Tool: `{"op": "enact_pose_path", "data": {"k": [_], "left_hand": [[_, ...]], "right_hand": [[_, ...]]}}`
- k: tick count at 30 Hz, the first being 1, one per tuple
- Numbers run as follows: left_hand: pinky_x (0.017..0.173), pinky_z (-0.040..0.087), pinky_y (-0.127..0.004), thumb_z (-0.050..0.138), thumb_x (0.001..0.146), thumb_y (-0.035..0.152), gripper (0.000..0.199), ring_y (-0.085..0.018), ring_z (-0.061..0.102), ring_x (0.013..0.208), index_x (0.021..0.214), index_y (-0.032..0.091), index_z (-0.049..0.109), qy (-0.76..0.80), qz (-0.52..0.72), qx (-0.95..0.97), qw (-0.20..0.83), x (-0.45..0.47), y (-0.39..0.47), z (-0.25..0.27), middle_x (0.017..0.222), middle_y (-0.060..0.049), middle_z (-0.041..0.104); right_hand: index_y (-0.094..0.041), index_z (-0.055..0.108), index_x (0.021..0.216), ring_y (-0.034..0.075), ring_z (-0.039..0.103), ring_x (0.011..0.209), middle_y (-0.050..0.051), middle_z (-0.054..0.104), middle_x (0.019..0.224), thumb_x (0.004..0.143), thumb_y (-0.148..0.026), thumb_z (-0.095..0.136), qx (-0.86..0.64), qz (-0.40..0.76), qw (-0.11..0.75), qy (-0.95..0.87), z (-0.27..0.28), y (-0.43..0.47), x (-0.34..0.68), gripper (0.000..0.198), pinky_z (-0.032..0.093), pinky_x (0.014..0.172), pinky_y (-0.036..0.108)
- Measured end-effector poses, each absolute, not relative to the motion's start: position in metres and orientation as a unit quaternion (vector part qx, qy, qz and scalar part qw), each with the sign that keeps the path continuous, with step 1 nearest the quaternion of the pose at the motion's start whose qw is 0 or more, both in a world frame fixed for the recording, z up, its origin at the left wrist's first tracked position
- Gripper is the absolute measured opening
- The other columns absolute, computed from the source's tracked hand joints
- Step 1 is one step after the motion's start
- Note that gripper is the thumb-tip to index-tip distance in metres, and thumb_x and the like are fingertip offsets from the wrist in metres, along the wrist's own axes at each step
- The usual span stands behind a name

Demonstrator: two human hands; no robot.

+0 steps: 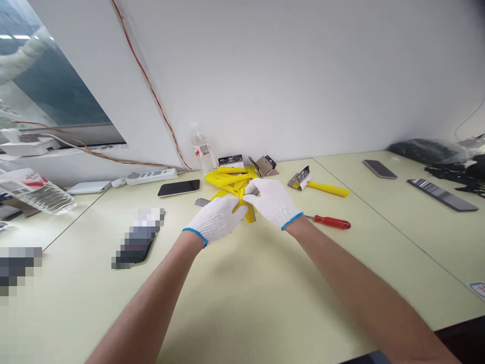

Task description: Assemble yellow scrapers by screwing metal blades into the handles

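Note:
My left hand [220, 220], in a white knit glove with a blue cuff, is closed round a yellow scraper [249, 214]. The scraper's blade end points down toward the table, and its handle is partly hidden by the gloves. My right hand [271, 199], gloved the same way, pinches at the scraper's upper part; a small greyish bit shows between its fingers, too small to name. Just behind both hands lies a pile of yellow scrapers [227, 178]. A loose metal blade [202, 202] rests by the left glove. To the right lies a red-handled screwdriver [332, 222], its tip behind my right wrist.
Right of the pile lies another yellow scraper [328, 189] with a card sleeve on its head. Card packets [265, 164] and a water bottle [202, 150] stand by the wall. A phone [179, 188] and a power strip [151, 176] lie left; another phone [379, 169] is far right.

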State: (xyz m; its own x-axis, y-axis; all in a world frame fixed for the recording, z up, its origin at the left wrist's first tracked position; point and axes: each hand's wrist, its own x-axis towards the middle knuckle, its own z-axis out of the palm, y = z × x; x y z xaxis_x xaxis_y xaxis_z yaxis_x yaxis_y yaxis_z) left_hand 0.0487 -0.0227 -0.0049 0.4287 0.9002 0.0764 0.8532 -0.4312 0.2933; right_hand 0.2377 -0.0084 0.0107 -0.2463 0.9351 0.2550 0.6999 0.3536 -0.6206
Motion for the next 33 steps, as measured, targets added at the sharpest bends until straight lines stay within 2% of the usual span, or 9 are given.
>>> {"op": "enact_pose_path", "data": {"k": [5,8,11,14,20,23,30,33], "left_hand": [[0.061,0.028,-0.033,0.042,0.099,0.044,0.032,-0.018,0.046,0.060,0.080,0.022,0.054,0.524,0.117,0.835,0.123,0.047,-0.024,0.000,0.073,-0.003,0.061],[0.059,0.031,-0.031,0.041,0.100,0.049,0.037,-0.017,0.049,0.061,0.077,0.022,0.052,0.545,0.126,0.808,0.184,0.048,-0.028,0.007,0.075,-0.002,0.062],[0.058,0.034,-0.030,0.041,0.099,0.049,0.038,-0.016,0.051,0.061,0.074,0.021,0.048,0.551,0.129,0.798,0.209,0.048,-0.030,0.011,0.074,-0.002,0.061],[0.056,0.033,-0.030,0.039,0.099,0.050,0.040,-0.016,0.048,0.059,0.072,0.021,0.047,0.557,0.127,0.793,0.210,0.047,-0.030,0.014,0.071,-0.002,0.058],[0.055,0.035,-0.029,0.048,0.094,0.051,0.040,-0.014,0.050,0.057,0.070,0.020,0.051,0.554,0.138,0.783,0.246,0.045,-0.031,0.019,0.070,-0.002,0.062],[0.054,0.036,-0.028,0.052,0.092,0.053,0.039,-0.014,0.051,0.055,0.072,0.020,0.054,0.567,0.148,0.767,0.260,0.041,-0.030,0.019,0.070,-0.001,0.064],[0.058,0.044,-0.028,0.045,0.096,0.065,0.051,-0.016,0.062,0.062,0.085,0.020,0.065,0.576,0.147,0.745,0.303,0.036,-0.029,0.019,0.085,-0.005,0.073],[0.062,0.045,-0.029,0.050,0.095,0.064,0.050,-0.019,0.065,0.069,0.112,0.020,0.068,0.594,0.172,0.748,0.241,0.037,-0.029,0.021,0.090,-0.007,0.074]], "right_hand": [[-0.015,0.065,0.105,0.014,0.065,0.096,0.005,0.071,0.112,0.084,-0.028,0.080,-0.568,0.269,0.318,-0.710,0.012,-0.005,0.245,0.029,0.048,0.082,0.025],[-0.016,0.064,0.113,0.012,0.065,0.080,0.007,0.071,0.111,0.089,-0.034,0.074,-0.550,0.353,0.292,-0.698,0.013,-0.003,0.250,0.031,0.048,0.068,0.025],[-0.016,0.062,0.097,0.011,0.059,0.067,0.005,0.069,0.090,0.096,-0.035,0.062,-0.511,0.385,0.268,-0.720,0.017,-0.004,0.254,0.019,0.043,0.058,0.023],[-0.016,0.055,0.083,0.011,0.058,0.066,0.003,0.064,0.076,0.100,-0.037,0.054,-0.511,0.386,0.255,-0.725,0.021,-0.006,0.254,0.028,0.045,0.059,0.021],[-0.016,0.060,0.084,0.012,0.060,0.064,0.005,0.068,0.080,0.099,-0.050,0.058,-0.487,0.432,0.149,-0.745,0.019,-0.004,0.261,0.037,0.050,0.063,0.023],[-0.016,0.061,0.083,0.012,0.060,0.066,0.004,0.068,0.079,0.096,-0.049,0.061,-0.468,0.453,0.123,-0.749,0.017,-0.003,0.266,0.035,0.051,0.064,0.023],[-0.017,0.053,0.076,0.011,0.060,0.064,0.001,0.065,0.072,0.093,-0.045,0.060,-0.467,0.421,0.132,-0.766,0.017,-0.003,0.260,0.033,0.046,0.063,0.023],[-0.017,0.057,0.078,0.011,0.058,0.063,0.001,0.065,0.072,0.093,-0.044,0.059,-0.474,0.409,0.145,-0.766,0.015,-0.002,0.259,0.031,0.044,0.062,0.023]]}}
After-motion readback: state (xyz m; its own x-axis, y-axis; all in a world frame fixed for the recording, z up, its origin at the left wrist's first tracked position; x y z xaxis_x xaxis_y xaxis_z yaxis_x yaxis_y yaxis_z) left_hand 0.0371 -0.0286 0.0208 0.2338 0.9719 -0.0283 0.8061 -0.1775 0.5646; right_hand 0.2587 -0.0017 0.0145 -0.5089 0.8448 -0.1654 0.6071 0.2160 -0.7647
